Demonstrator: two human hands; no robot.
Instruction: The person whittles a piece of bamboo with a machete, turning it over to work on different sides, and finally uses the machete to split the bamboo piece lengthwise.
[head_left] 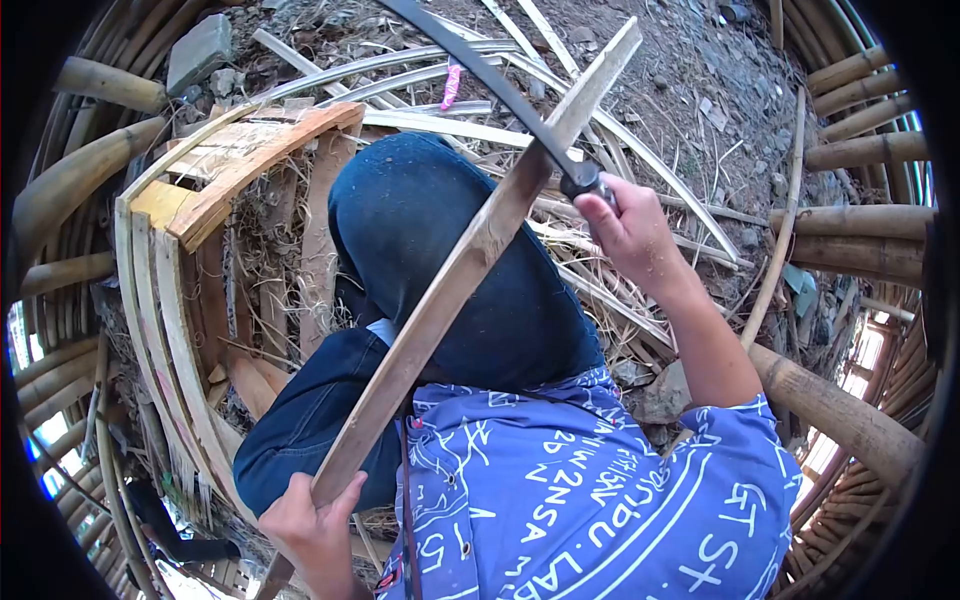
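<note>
Bamboo slat: long, flat, pale and weathered, slanting from the left hand, clenched round its lower end, up past the right hand; dark curved blade, handle gripped in the right hand, crosses the slat near its upper part; split bamboo strips lie beyond.

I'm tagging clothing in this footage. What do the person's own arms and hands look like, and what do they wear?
Both hands are bare: no gloves, rings or watch show on the left hand or the right hand. The right forearm is uncovered up to a short blue sleeve printed with white lettering and curved lines. The left arm is out of view.
</note>
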